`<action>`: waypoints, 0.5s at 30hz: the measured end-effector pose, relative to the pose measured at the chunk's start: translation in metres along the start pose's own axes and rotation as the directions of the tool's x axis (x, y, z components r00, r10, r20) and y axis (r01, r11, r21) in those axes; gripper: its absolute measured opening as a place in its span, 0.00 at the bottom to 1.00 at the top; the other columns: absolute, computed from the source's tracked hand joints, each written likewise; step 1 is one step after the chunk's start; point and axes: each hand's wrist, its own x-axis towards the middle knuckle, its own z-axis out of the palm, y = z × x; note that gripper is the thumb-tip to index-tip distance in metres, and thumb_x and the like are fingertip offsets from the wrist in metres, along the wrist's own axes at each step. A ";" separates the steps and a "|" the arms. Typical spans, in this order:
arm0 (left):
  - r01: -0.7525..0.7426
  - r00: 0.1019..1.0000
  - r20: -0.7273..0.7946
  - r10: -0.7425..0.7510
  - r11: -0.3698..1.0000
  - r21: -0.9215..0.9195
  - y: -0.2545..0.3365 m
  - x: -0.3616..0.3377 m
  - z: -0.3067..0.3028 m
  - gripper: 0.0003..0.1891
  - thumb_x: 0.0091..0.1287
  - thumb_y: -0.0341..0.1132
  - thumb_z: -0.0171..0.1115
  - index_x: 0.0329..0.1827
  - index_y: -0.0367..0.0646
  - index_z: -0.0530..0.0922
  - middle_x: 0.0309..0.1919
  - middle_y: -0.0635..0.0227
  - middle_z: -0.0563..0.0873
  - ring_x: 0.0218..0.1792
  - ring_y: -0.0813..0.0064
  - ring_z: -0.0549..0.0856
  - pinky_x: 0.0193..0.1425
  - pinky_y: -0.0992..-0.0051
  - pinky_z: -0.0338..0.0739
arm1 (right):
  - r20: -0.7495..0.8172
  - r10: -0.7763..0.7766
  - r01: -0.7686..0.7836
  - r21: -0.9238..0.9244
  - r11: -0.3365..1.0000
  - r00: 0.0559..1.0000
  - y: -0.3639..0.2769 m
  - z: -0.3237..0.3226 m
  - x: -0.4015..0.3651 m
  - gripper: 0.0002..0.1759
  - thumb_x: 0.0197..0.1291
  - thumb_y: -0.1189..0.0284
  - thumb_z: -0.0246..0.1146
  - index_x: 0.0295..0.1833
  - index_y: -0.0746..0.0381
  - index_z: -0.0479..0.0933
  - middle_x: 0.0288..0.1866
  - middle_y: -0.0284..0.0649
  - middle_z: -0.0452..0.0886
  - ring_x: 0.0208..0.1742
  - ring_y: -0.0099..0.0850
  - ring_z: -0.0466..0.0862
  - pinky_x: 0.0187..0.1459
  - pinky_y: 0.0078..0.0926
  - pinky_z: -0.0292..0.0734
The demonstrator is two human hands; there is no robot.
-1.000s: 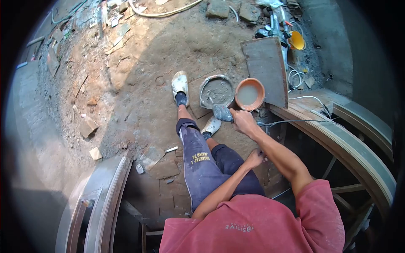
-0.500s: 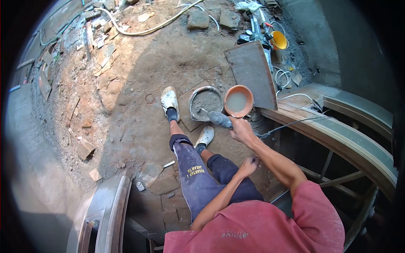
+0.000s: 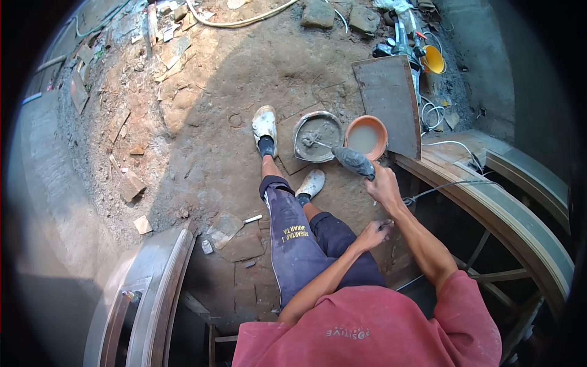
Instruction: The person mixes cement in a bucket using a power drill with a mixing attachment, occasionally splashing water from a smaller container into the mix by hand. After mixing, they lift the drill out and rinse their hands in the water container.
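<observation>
My right hand grips the rear of a cement-smeared power drill. From the drill, a thin mixing rod slants down into grey wet mortar, where its tip is buried. The mortar sits in a low, crusted bucket with one flattened side. Right beside it stands an orange-brown bucket of cloudy water. My left hand hovers near my thigh, fingers curled; whatever they may hold is hidden.
A flat board leans behind the buckets. Curved frames flank me on the right, with a cable running across. A yellow bucket and pipes lie farther back. A hose crosses the ground; rubble lies left.
The view has shifted, so the scene sits farther right. The drill now points more steeply across the mortar bucket, and its rod reaches nearer the middle. My left hand stays curled.
</observation>
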 end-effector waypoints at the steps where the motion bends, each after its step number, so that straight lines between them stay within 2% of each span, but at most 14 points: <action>1: 0.006 1.000 0.015 -0.006 1.000 0.001 -0.006 0.002 0.004 0.21 0.74 0.41 0.55 0.58 0.30 0.78 0.31 0.64 0.84 0.31 0.77 0.82 0.39 0.73 0.78 | -0.029 -0.038 0.038 0.011 0.999 0.999 0.003 -0.009 -0.013 0.27 0.46 0.76 0.67 0.57 0.62 0.78 0.36 0.59 0.84 0.42 0.57 0.84 0.47 0.50 0.80; 2: 0.012 0.999 0.031 -0.012 1.000 0.005 -0.013 0.004 0.007 0.23 0.74 0.41 0.55 0.62 0.30 0.77 0.32 0.63 0.85 0.31 0.76 0.83 0.39 0.72 0.78 | -0.062 -0.075 0.076 0.021 0.997 0.995 0.005 -0.017 -0.025 0.27 0.46 0.76 0.67 0.57 0.62 0.78 0.36 0.59 0.84 0.43 0.56 0.84 0.47 0.50 0.80; 4: -0.028 0.999 0.040 0.029 0.999 -0.021 -0.018 0.008 0.011 0.22 0.74 0.41 0.55 0.60 0.30 0.78 0.31 0.63 0.85 0.31 0.76 0.83 0.39 0.72 0.78 | -0.070 -0.074 0.076 0.034 0.997 0.995 0.005 -0.021 -0.031 0.28 0.46 0.75 0.67 0.58 0.61 0.78 0.37 0.59 0.84 0.43 0.55 0.85 0.48 0.50 0.80; 6: -0.058 0.997 0.045 0.060 0.997 -0.044 -0.028 0.010 0.013 0.22 0.74 0.42 0.55 0.59 0.30 0.78 0.31 0.63 0.85 0.31 0.76 0.83 0.39 0.72 0.78 | -0.057 -0.043 0.040 -0.052 0.998 0.997 0.000 -0.013 -0.027 0.27 0.46 0.75 0.67 0.57 0.61 0.79 0.37 0.58 0.85 0.43 0.55 0.85 0.47 0.50 0.80; 9: -0.028 0.997 0.061 0.035 0.992 -0.122 -0.033 0.012 0.013 0.20 0.74 0.41 0.56 0.57 0.32 0.79 0.30 0.67 0.82 0.34 0.78 0.82 0.40 0.74 0.78 | -0.041 -0.057 0.051 -0.129 0.990 0.998 0.012 0.035 0.013 0.27 0.46 0.75 0.67 0.57 0.61 0.79 0.37 0.59 0.84 0.43 0.56 0.84 0.47 0.50 0.80; 11: -0.038 0.998 0.051 0.037 0.999 0.014 -0.022 0.008 0.001 0.20 0.74 0.41 0.56 0.58 0.32 0.79 0.30 0.67 0.82 0.33 0.79 0.81 0.39 0.75 0.78 | -0.043 -0.075 0.067 -0.169 0.983 0.996 0.010 0.044 0.028 0.27 0.46 0.75 0.67 0.57 0.62 0.79 0.36 0.61 0.83 0.43 0.56 0.84 0.47 0.50 0.79; 12: -0.032 0.998 0.052 0.031 0.999 0.005 -0.013 0.001 0.001 0.20 0.74 0.41 0.56 0.58 0.32 0.79 0.30 0.67 0.82 0.33 0.79 0.81 0.39 0.75 0.78 | -0.037 -0.054 0.049 -0.129 0.990 0.998 0.008 0.036 0.023 0.27 0.46 0.75 0.67 0.57 0.62 0.79 0.36 0.61 0.83 0.43 0.57 0.84 0.47 0.50 0.79; 14: 0.091 0.996 0.008 -0.091 0.996 0.016 0.011 -0.007 -0.006 0.21 0.74 0.42 0.56 0.59 0.33 0.79 0.31 0.66 0.83 0.32 0.79 0.82 0.38 0.76 0.78 | -0.035 -0.040 0.037 -0.087 0.996 0.999 -0.002 0.013 0.011 0.27 0.45 0.76 0.67 0.56 0.62 0.79 0.36 0.62 0.82 0.43 0.57 0.84 0.47 0.50 0.80; 15: 0.081 0.997 0.006 -0.081 0.997 0.020 0.010 -0.002 -0.008 0.21 0.74 0.42 0.56 0.59 0.33 0.79 0.31 0.66 0.83 0.32 0.79 0.82 0.38 0.76 0.78 | -0.056 -0.040 0.036 -0.075 0.997 0.998 -0.005 -0.002 -0.001 0.27 0.46 0.75 0.67 0.57 0.62 0.79 0.35 0.61 0.83 0.42 0.57 0.84 0.45 0.50 0.80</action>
